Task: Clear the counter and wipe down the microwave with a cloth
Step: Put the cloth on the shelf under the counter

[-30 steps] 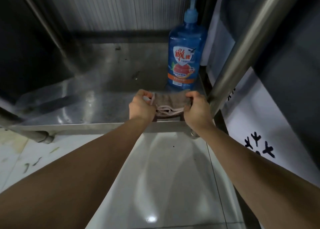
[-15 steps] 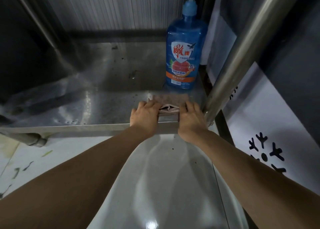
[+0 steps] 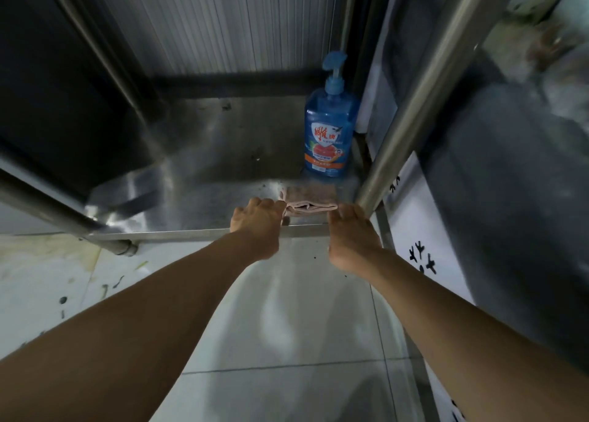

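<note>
A folded pinkish-brown cloth (image 3: 310, 200) is lying on the low stainless-steel shelf (image 3: 204, 173), close to its front edge and towards its right end. Both hands are reaching down to it from either side. The left hand (image 3: 256, 222) is sitting at the cloth's left end with its knuckles up and its fingers curled downward against the fabric; whether they are actually pinching the cloth or only touching it cannot be told, since the fingertips are hidden. The right hand (image 3: 350, 230) is sitting at the cloth's right end, fingers bent and pointing forward over the shelf's front lip, their tips just meeting the cloth's corner; its hold cannot be told either. Both forearms are stretching in from the bottom of the view, over the glossy white floor tiles (image 3: 287, 326).

Just behind the cloth, a blue plastic pump bottle of dish soap with a red-and-white label (image 3: 328, 134) is standing upright near the shelf's back right corner. A thick round steel post (image 3: 420, 102) is rising at a slant just right of the right hand. Behind the shelf, a ribbed grey wall panel (image 3: 223, 26) is showing. To the right, a white panel with black snowflake marks (image 3: 420, 255) is standing beside the post.
</note>
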`<action>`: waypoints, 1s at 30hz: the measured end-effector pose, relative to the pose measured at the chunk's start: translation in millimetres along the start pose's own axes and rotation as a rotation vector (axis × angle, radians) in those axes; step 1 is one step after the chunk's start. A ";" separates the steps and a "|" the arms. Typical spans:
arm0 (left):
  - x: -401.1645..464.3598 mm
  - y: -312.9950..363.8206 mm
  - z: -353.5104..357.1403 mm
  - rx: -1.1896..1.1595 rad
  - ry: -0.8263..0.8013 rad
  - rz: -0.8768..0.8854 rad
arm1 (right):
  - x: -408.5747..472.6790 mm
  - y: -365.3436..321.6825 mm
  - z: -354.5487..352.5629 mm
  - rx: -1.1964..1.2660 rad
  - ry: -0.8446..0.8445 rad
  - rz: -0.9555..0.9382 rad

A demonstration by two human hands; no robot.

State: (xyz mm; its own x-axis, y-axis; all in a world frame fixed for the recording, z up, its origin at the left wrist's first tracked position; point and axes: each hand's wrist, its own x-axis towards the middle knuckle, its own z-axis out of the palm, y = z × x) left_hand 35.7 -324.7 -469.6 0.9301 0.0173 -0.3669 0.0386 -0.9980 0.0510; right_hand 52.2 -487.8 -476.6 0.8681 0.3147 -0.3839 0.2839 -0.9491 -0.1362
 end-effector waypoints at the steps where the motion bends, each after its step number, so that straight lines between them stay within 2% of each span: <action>1: -13.2 2.1 -14.6 -0.004 -0.007 -0.002 | -13.0 -4.4 -14.3 -0.004 -0.009 -0.009; 8: -100.0 21.3 -121.2 -0.073 -0.073 0.017 | -95.3 -30.3 -121.9 0.008 -0.047 -0.051; 18: -193.3 35.3 -259.9 -0.021 -0.127 0.061 | -194.3 -55.1 -253.8 0.018 -0.059 -0.071; 24: -221.7 48.5 -334.9 -0.087 -0.082 0.074 | -233.5 -63.0 -312.9 0.009 -0.027 -0.089; 30: -244.7 56.3 -397.5 -0.052 -0.048 0.133 | -265.0 -65.3 -378.3 -0.055 0.036 -0.080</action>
State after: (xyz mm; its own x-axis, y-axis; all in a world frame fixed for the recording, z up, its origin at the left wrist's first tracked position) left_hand -44.6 -360.6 -7.7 0.9098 -0.1192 -0.3975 -0.0638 -0.9867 0.1498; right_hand -42.2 -512.7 -20.4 0.8557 0.3900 -0.3402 0.3738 -0.9204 -0.1147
